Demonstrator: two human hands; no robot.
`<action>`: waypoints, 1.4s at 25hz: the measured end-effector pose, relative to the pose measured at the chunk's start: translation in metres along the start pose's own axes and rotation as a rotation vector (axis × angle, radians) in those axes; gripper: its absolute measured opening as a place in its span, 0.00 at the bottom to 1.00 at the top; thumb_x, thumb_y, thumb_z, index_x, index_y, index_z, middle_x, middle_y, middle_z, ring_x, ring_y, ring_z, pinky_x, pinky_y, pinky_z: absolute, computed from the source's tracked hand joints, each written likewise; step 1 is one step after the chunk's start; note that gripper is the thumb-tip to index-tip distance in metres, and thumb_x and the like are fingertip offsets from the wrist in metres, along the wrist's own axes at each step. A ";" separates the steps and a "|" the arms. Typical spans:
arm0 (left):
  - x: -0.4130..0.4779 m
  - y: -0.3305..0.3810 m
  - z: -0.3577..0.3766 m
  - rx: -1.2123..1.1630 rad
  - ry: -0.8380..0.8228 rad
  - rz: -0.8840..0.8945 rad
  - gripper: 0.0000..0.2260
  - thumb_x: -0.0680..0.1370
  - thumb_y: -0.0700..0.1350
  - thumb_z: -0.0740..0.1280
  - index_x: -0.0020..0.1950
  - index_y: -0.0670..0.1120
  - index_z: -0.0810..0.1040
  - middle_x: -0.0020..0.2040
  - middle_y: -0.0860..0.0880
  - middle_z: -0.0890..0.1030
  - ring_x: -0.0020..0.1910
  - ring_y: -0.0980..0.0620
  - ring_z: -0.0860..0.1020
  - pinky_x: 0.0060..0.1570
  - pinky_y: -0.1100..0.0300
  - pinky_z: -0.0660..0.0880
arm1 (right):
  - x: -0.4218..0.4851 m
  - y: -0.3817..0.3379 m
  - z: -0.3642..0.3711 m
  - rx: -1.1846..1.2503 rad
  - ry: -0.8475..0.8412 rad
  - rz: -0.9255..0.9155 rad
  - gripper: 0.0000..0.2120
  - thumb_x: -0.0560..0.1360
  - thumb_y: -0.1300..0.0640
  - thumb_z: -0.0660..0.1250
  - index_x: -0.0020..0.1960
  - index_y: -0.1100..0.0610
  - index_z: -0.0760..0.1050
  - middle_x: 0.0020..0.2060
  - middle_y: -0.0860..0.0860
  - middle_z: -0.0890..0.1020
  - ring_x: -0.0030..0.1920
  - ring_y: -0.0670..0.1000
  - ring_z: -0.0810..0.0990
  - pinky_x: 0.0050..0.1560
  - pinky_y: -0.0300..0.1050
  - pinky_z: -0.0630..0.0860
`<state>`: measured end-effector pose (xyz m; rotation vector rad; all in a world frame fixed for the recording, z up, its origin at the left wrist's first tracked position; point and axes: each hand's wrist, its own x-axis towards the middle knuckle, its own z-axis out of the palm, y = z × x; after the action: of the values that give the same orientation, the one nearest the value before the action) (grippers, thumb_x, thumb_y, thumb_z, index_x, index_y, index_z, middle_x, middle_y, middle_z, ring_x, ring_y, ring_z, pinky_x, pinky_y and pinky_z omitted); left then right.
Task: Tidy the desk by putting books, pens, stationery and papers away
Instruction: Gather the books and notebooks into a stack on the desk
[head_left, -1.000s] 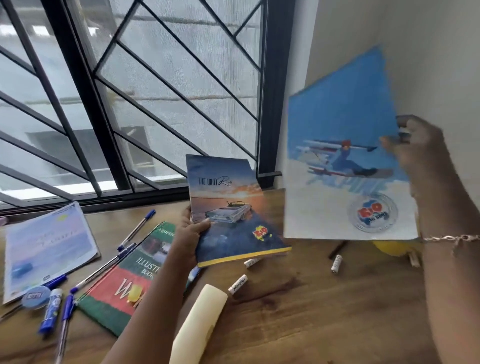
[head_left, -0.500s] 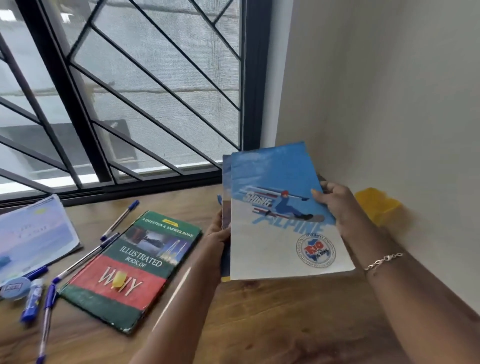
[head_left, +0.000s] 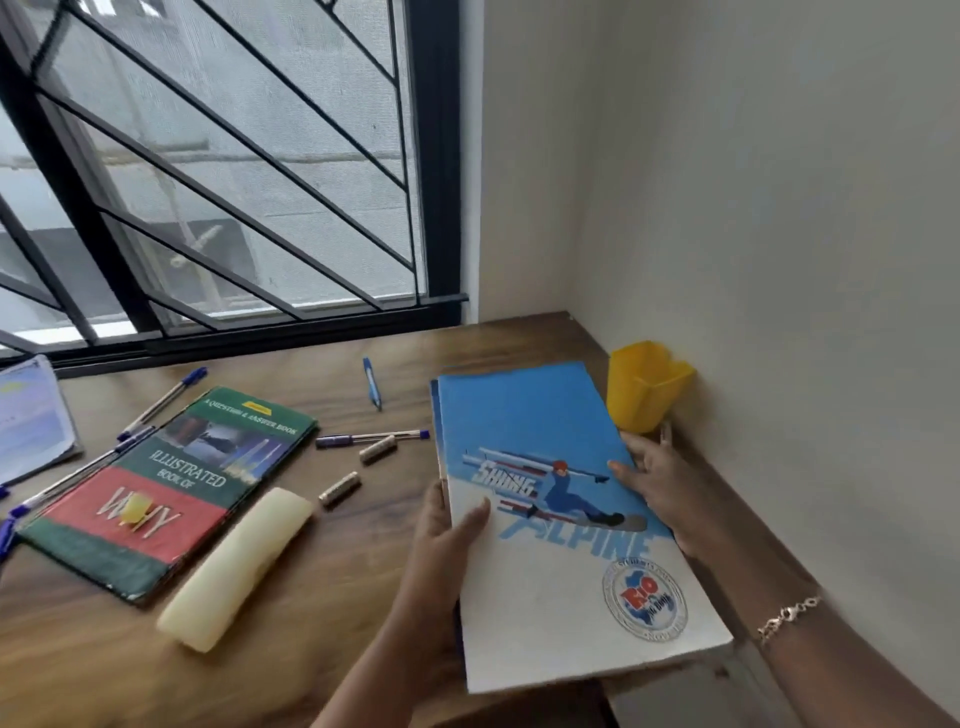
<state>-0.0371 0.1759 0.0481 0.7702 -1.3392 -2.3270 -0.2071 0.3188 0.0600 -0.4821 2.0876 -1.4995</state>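
A blue-and-white skiing notebook (head_left: 561, 566) lies stacked on a second notebook, whose edge (head_left: 434, 410) shows at its left, on the right side of the wooden desk (head_left: 322, 613). My left hand (head_left: 447, 525) grips the stack's left edge, thumb on the cover. My right hand (head_left: 660, 483) holds the right edge, fingertips on the cover. To the left lie a green-and-red illustrated book (head_left: 166, 493), a cream pencil case (head_left: 236, 566), several blue pens (head_left: 371, 439) and two small caps (head_left: 340, 488).
A yellow pen holder (head_left: 644, 384) stands in the corner against the white wall (head_left: 779, 260), just beyond the stack. Another pale notebook (head_left: 31, 415) lies at the far left. A barred window (head_left: 218, 182) runs along the desk's back edge.
Both notebooks were held apart in the air, then brought together into one stack. The stack has come down flat onto the desk's right side near the yellow holder.
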 end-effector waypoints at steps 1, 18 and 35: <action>-0.004 -0.013 0.009 0.011 0.017 0.005 0.11 0.77 0.33 0.61 0.56 0.45 0.71 0.54 0.35 0.80 0.45 0.38 0.80 0.45 0.44 0.78 | -0.007 0.010 -0.009 -0.032 -0.006 0.002 0.13 0.79 0.66 0.58 0.61 0.57 0.72 0.51 0.56 0.82 0.48 0.54 0.83 0.48 0.51 0.80; 0.003 -0.074 0.057 0.889 0.307 0.033 0.14 0.79 0.44 0.61 0.64 0.44 0.68 0.59 0.45 0.79 0.56 0.46 0.77 0.53 0.56 0.73 | 0.002 0.061 -0.039 -0.541 0.043 0.045 0.16 0.79 0.60 0.59 0.66 0.63 0.70 0.60 0.58 0.78 0.58 0.56 0.77 0.52 0.42 0.71; 0.052 -0.073 0.050 1.620 0.282 0.193 0.28 0.80 0.55 0.57 0.71 0.35 0.63 0.58 0.42 0.80 0.55 0.44 0.79 0.49 0.54 0.75 | 0.014 0.058 -0.008 -1.198 0.362 -0.125 0.14 0.81 0.58 0.54 0.61 0.63 0.71 0.60 0.59 0.71 0.56 0.58 0.74 0.54 0.47 0.70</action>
<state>-0.1112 0.2180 -0.0093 1.1285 -2.7764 -0.5048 -0.2225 0.3355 0.0044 -0.7825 3.1440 -0.1996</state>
